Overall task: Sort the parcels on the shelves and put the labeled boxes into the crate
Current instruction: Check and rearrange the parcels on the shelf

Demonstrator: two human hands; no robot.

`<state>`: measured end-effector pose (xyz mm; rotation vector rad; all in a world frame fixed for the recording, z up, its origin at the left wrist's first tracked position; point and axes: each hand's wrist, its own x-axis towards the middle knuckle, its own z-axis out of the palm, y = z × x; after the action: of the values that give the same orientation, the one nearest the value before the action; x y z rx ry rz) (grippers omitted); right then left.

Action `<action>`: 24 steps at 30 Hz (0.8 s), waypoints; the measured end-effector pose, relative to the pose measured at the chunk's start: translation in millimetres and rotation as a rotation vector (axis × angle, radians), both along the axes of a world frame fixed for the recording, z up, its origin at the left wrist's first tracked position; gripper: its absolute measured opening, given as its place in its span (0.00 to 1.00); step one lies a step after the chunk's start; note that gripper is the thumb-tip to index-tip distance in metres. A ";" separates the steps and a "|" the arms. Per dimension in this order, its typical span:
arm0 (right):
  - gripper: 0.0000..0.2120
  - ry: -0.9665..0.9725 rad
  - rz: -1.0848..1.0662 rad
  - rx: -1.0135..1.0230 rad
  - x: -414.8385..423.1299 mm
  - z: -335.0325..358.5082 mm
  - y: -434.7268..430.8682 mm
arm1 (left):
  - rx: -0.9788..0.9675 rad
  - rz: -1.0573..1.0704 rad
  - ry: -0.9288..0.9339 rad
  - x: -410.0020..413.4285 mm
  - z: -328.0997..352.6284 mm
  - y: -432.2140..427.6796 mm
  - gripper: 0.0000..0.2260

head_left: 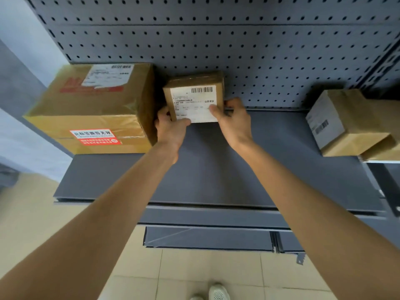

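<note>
Both hands clamp the small labeled box (193, 98) at the back of the shelf (216, 169) — left hand (172, 128) pinching its lower left corner, right hand (232, 120) its right edge — label tilted up, likely for reading. Beside it sits the large box (93, 109); no crate in view.

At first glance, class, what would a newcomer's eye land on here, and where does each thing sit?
The small labeled box, gripped at its lower corners by the left hand and right hand, mid-shelf near the pegboard. Then the large box with red stickers at the left end of the grey shelf, and a tilted box at the far right.
</note>
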<state>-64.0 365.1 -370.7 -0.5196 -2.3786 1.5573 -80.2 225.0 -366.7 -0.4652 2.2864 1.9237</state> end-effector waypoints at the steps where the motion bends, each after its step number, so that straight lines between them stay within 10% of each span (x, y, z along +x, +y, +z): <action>1: 0.12 0.007 -0.018 -0.032 7.1 3.8 4.3 | -0.014 -0.006 0.050 4.8 2.9 -3.5 0.24; 7: 0.11 0.001 -0.065 -0.177 36.2 4.9 23.0 | -0.046 -0.073 0.163 28.3 10.6 -9.3 0.14; 24: 0.16 -0.003 -0.055 -0.108 -0.1 4.1 -8.3 | -0.171 -0.093 0.026 -0.9 13.6 3.8 0.28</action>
<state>-64.1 356.8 -366.6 -0.6043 -2.2724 1.6683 -81.1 228.8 -353.1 -0.3447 2.4549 1.7101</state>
